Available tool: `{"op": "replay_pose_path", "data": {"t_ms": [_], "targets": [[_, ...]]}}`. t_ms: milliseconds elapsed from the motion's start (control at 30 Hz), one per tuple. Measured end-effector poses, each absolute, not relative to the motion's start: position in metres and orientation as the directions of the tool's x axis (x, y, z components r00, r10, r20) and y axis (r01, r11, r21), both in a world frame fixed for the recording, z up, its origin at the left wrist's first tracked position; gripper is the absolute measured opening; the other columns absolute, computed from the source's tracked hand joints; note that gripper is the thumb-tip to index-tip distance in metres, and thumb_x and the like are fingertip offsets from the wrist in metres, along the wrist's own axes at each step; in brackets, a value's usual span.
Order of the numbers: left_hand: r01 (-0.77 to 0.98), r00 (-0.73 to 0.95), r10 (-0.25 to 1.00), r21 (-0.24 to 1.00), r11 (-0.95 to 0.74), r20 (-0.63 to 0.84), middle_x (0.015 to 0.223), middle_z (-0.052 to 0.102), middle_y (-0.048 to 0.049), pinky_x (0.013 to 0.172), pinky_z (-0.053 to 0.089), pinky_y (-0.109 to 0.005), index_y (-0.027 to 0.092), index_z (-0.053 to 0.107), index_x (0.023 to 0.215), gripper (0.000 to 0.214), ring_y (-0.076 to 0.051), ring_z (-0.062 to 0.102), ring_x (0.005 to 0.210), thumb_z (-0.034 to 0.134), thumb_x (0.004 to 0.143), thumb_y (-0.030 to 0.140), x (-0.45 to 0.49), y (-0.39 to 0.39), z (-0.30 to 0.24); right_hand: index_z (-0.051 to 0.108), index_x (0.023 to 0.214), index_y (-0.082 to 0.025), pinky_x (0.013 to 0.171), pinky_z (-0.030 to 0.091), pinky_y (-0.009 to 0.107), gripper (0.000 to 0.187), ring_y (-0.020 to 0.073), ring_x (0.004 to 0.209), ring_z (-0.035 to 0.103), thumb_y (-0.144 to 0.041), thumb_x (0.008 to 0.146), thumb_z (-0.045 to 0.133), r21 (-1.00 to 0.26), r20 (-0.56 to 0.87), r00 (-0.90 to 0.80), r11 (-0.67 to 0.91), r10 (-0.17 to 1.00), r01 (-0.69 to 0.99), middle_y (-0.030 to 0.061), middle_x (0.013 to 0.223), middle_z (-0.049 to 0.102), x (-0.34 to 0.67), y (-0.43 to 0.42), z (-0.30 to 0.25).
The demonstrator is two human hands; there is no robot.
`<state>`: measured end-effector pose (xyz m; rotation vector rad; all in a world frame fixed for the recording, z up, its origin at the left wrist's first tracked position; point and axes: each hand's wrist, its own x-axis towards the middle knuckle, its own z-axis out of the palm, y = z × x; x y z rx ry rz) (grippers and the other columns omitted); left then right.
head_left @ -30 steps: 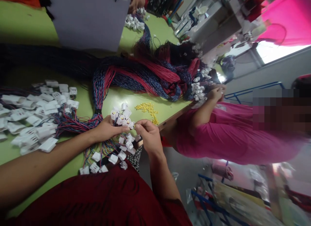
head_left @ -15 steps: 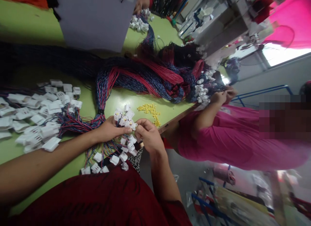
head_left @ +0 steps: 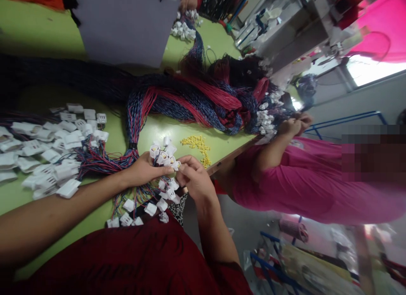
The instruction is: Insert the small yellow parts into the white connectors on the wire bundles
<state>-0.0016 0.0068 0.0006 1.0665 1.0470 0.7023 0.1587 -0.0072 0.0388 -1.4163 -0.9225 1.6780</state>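
My left hand (head_left: 142, 170) is closed round a bunch of white connectors (head_left: 163, 153) on red and blue wires. My right hand (head_left: 195, 176) is pinched against the end connector of that bunch; what its fingertips hold is too small to name. More white connectors (head_left: 158, 202) hang below both hands at the table edge. A small heap of yellow bits (head_left: 198, 143) lies on the green table (head_left: 158, 130) just beyond my hands.
A pile of white connectors (head_left: 53, 151) lies at the left. Thick red, blue and black wire bundles (head_left: 196, 100) cross the table. A person in pink (head_left: 301, 181) works at the right, hands at more connectors (head_left: 264, 117). Another person's hand (head_left: 188, 1) is at the top.
The view has drifted slightly. My right hand has closed in a little tighter against the connector bunch; my left hand keeps its grip.
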Motion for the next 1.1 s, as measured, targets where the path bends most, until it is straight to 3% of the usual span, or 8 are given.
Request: {"op": "replay_pose_path", "data": {"t_ms": [167,333,500,700,833,900,1000,1100], "targets": [[0.013,0.353,0.862,0.923,0.384,-0.364,0.042,0.042,0.0071,0.039,0.028,-0.019,0.016,0.051,0.058,0.025,-0.007,0.037,0.038,0.066,0.069,0.032,-0.003,0.008,0.006,0.056,0.075,-0.021,0.041,0.029,0.019,0.005,0.0043,0.039,0.037,-0.023,0.071,0.058,-0.931,-0.365,-0.026,-0.364,0.931,0.017,-0.0091,0.049,0.047,0.152,-0.005,0.036],[-0.086,0.351,0.892,0.939,0.334,-0.285,0.041,0.037,0.0076,0.041,0.028,-0.02,0.016,0.045,0.054,0.032,-0.006,0.034,0.039,0.062,0.075,0.034,-0.004,0.009,0.001,0.059,0.093,-0.022,0.062,0.045,0.023,0.02,0.0088,0.066,0.055,-0.032,0.075,0.061,-0.945,-0.289,0.103,-0.301,0.952,0.127,-0.0019,0.077,0.061,0.159,-0.014,0.035],[-0.148,0.305,0.909,0.928,0.341,-0.285,0.061,0.053,0.0043,0.043,0.03,-0.02,0.015,0.06,0.09,0.031,-0.007,0.038,0.046,0.07,0.067,0.032,-0.003,0.009,-0.001,0.06,0.094,-0.021,0.064,0.047,0.027,0.022,0.0132,0.069,0.056,-0.033,0.076,0.06,-0.911,-0.33,-0.055,-0.302,0.943,0.279,0.0009,0.081,0.063,0.167,-0.032,0.037],[0.012,0.473,0.816,0.929,0.371,-0.332,0.046,0.042,0.0063,0.04,0.029,-0.02,0.015,0.055,0.064,0.026,-0.007,0.035,0.041,0.067,0.069,0.038,-0.006,0.011,0.004,0.061,0.1,-0.025,0.079,0.047,0.037,0.021,0.019,0.086,0.058,-0.021,0.081,0.054,-0.763,0.16,-0.137,0.21,0.978,0.612,0.0066,0.094,0.064,0.166,-0.037,0.035],[0.004,0.508,0.784,0.911,0.412,-0.357,0.057,0.055,0.003,0.044,0.036,-0.02,0.015,0.058,0.071,0.025,-0.009,0.045,0.048,0.073,0.061,0.033,-0.006,0.011,0.003,0.062,0.1,-0.025,0.081,0.045,0.04,0.023,0.0211,0.09,0.058,-0.018,0.082,0.05,-0.586,0.24,-0.308,0.391,0.921,0.71,0.0083,0.098,0.066,0.173,-0.029,0.025],[-0.008,0.453,0.806,0.902,0.432,-0.382,0.057,0.056,0.0027,0.044,0.036,-0.02,0.015,0.058,0.068,0.022,-0.009,0.045,0.048,0.073,0.06,0.03,-0.004,0.01,0.005,0.061,0.103,-0.025,0.081,0.045,0.039,0.024,0.0202,0.09,0.058,-0.02,0.084,0.049,-0.566,0.248,-0.27,0.366,0.93,0.739,0.0079,0.097,0.066,0.181,-0.02,0.018],[-0.028,0.342,0.832,0.881,0.473,-0.436,0.047,0.049,0.0054,0.041,0.032,-0.021,0.016,0.054,0.06,0.021,-0.007,0.039,0.041,0.071,0.061,0.028,-0.001,0.01,0.01,0.062,0.101,-0.021,0.08,0.044,0.036,0.022,0.0188,0.086,0.058,-0.022,0.085,0.046,-0.575,0.282,0.008,0.163,0.959,0.802,0.0077,0.092,0.065,0.197,0.0,0.009],[-0.098,0.299,0.859,0.882,0.461,-0.415,0.064,0.062,0.0005,0.054,0.044,-0.023,0.015,0.06,0.071,0.02,-0.011,0.054,0.056,0.073,0.057,0.022,0.0,0.01,0.014,0.064,0.085,-0.02,0.076,0.043,0.034,0.018,0.0183,0.08,0.055,-0.021,0.083,0.046,-0.511,0.262,0.102,0.048,0.96,0.858,0.0055,0.081,0.062,0.211,0.02,0.002]]}}
